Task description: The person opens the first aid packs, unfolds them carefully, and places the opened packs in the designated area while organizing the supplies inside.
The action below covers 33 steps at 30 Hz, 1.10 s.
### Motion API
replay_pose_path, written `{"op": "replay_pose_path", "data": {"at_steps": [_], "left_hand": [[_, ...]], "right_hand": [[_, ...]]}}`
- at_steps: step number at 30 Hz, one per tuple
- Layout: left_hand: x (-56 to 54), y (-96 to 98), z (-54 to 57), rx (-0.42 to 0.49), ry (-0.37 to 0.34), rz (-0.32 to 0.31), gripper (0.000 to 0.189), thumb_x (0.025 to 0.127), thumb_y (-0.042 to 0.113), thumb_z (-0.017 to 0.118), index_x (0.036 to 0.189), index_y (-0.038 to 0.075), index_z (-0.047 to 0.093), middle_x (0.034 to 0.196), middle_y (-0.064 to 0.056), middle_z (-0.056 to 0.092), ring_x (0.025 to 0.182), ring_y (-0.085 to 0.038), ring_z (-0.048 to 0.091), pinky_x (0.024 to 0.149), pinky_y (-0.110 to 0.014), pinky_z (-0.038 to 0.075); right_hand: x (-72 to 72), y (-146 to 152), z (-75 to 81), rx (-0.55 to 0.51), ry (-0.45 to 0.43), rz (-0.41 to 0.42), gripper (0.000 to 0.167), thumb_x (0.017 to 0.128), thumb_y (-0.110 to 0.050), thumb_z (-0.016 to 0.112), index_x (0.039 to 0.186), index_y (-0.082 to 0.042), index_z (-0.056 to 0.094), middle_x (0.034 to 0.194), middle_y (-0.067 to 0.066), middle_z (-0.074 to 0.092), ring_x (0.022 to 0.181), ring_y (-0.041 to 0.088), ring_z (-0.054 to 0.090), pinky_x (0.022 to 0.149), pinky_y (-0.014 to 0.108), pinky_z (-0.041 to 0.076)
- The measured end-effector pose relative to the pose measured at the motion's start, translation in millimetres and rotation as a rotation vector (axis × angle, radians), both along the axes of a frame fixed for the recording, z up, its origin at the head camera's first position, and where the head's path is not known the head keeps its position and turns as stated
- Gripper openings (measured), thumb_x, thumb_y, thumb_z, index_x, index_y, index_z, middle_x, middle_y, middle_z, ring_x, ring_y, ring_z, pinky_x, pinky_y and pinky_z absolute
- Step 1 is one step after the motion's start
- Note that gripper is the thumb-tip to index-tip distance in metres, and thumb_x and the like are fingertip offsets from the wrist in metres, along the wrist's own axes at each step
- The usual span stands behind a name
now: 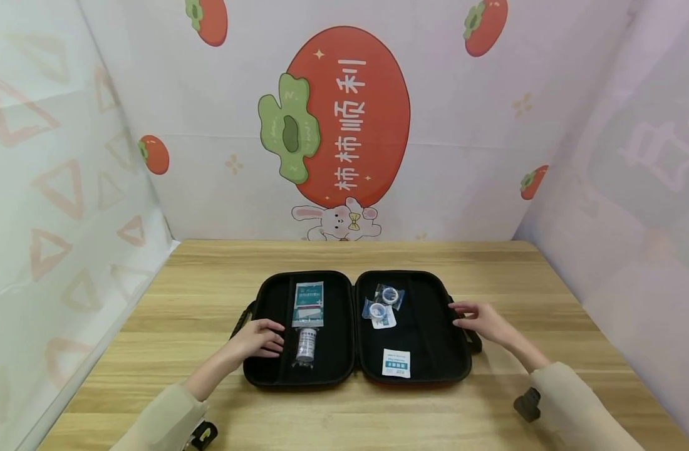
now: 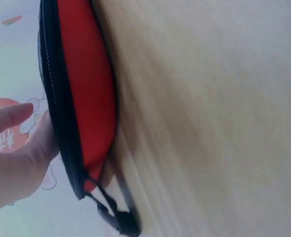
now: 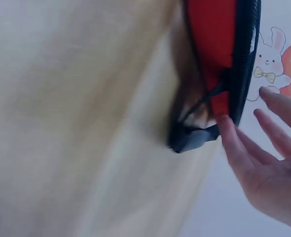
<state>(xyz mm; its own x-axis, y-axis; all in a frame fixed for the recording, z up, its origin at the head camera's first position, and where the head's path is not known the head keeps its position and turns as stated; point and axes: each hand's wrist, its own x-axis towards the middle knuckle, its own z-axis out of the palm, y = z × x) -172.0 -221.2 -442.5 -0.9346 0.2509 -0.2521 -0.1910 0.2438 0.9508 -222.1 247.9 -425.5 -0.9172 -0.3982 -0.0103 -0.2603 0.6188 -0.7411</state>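
A black-lined zip case (image 1: 336,351) lies unfolded flat on the table, its outside red in both wrist views. My left hand (image 1: 257,339) reaches over the left rim, fingers loosely bent and thumb apart. At the opposite rim is my right hand (image 1: 482,321), its fingers extended; in the right wrist view the thumb (image 3: 227,128) touches the edge near the strap handle (image 3: 192,140). The left half holds a green-and-white packet (image 1: 308,295) and a wrapped white roll (image 1: 307,346). Two small wrapped rolls (image 1: 389,295) and a white-and-teal sachet (image 1: 396,363) lie in the right half.
The wooden table (image 1: 412,419) extends around the case. A printed cloth backdrop (image 1: 463,188) stands behind it, with cloth walls at both sides. Another small white packet (image 1: 385,321) lies partly under the two small rolls. Dark wrist devices (image 1: 527,404) sit by the sleeves.
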Motion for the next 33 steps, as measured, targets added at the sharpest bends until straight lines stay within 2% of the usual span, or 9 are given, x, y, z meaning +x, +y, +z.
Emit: {"op": "replay_pose_path", "data": {"at_steps": [4, 8, 11, 13, 17, 20, 23, 29, 33], "left_hand": [[1.8, -7.0, 2.8, -0.055, 0.139, -0.043, 0.028, 0.085, -0.003, 0.043, 0.109, -0.018, 0.045, 0.086, -0.019, 0.061, 0.078, -0.028, 0.062, 0.067, -0.036, 0.052], [2.2, -15.4, 6.1, -0.103, 0.290, -0.080, 0.023, 0.085, -0.007, 0.044, 0.105, -0.019, 0.046, 0.087, -0.026, 0.058, 0.078, -0.032, 0.061, 0.064, -0.033, 0.052], [0.5, -20.8, 7.7, -0.153, 0.359, -0.059, 0.021, 0.084, -0.008, 0.048, 0.103, -0.018, 0.048, 0.087, -0.027, 0.057, 0.078, -0.032, 0.060, 0.063, -0.031, 0.052], [0.4, -24.0, 8.8, -0.201, 0.394, -0.022, 0.020, 0.083, -0.008, 0.050, 0.102, -0.015, 0.051, 0.087, -0.025, 0.057, 0.077, -0.030, 0.059, 0.062, -0.029, 0.051], [1.2, -30.4, 9.1, -0.273, 0.421, 0.051, 0.020, 0.083, -0.006, 0.053, 0.102, -0.011, 0.054, 0.089, -0.021, 0.059, 0.075, -0.027, 0.058, 0.054, -0.026, 0.047], [0.5, -33.7, 8.0, -0.304, 0.407, 0.099, 0.022, 0.082, -0.006, 0.054, 0.103, -0.009, 0.055, 0.091, -0.021, 0.060, 0.074, -0.025, 0.057, 0.050, -0.024, 0.044], [-0.5, -35.7, 6.4, -0.351, 0.406, 0.135, 0.024, 0.081, -0.004, 0.057, 0.104, -0.008, 0.055, 0.092, -0.021, 0.060, 0.077, -0.025, 0.058, 0.054, -0.025, 0.046], [0.0, -39.1, 2.3, -0.443, 0.410, 0.155, 0.034, 0.078, -0.004, 0.060, 0.111, -0.009, 0.052, 0.101, -0.024, 0.056, 0.090, -0.034, 0.056, 0.068, -0.035, 0.049], [-0.4, -39.5, -0.7, -0.447, 0.412, 0.153, 0.039, 0.075, -0.008, 0.061, 0.112, -0.012, 0.050, 0.098, -0.026, 0.056, 0.086, -0.035, 0.057, 0.063, -0.033, 0.050]], "right_hand": [[-7.0, -11.0, 8.0, 0.055, 0.055, 0.006, 0.039, 0.084, -0.007, 0.057, 0.117, 0.012, 0.049, 0.116, 0.034, 0.047, 0.095, 0.042, 0.054, 0.070, 0.037, 0.050], [-14.9, -23.3, 14.9, 0.062, 0.093, 0.017, 0.037, 0.084, -0.004, 0.057, 0.116, 0.013, 0.049, 0.115, 0.034, 0.048, 0.095, 0.042, 0.054, 0.071, 0.039, 0.049], [-22.5, -31.0, 18.7, 0.056, 0.110, 0.038, 0.036, 0.083, -0.001, 0.057, 0.115, 0.014, 0.050, 0.113, 0.034, 0.049, 0.096, 0.043, 0.053, 0.073, 0.042, 0.049], [-27.5, -36.7, 20.3, 0.052, 0.113, 0.066, 0.036, 0.083, 0.000, 0.056, 0.114, 0.015, 0.049, 0.111, 0.034, 0.050, 0.096, 0.044, 0.053, 0.074, 0.043, 0.048], [-37.9, -47.8, 19.3, 0.048, 0.113, 0.133, 0.035, 0.082, 0.002, 0.056, 0.114, 0.017, 0.048, 0.110, 0.034, 0.050, 0.095, 0.043, 0.053, 0.074, 0.042, 0.048], [-44.8, -55.4, 16.7, 0.046, 0.106, 0.157, 0.036, 0.082, 0.001, 0.057, 0.114, 0.016, 0.049, 0.109, 0.033, 0.051, 0.094, 0.041, 0.054, 0.073, 0.040, 0.048], [-51.2, -62.5, 13.7, 0.051, 0.103, 0.158, 0.036, 0.081, 0.001, 0.059, 0.113, 0.015, 0.051, 0.107, 0.031, 0.054, 0.091, 0.038, 0.056, 0.072, 0.039, 0.049], [-61.4, -80.0, 9.3, 0.018, 0.069, 0.157, 0.035, 0.079, 0.001, 0.061, 0.110, 0.014, 0.053, 0.105, 0.029, 0.056, 0.091, 0.037, 0.057, 0.075, 0.040, 0.048], [-64.9, -91.4, 5.6, 0.053, 0.096, 0.152, 0.035, 0.078, -0.002, 0.064, 0.110, 0.011, 0.055, 0.106, 0.026, 0.057, 0.092, 0.036, 0.057, 0.077, 0.040, 0.047]]}}
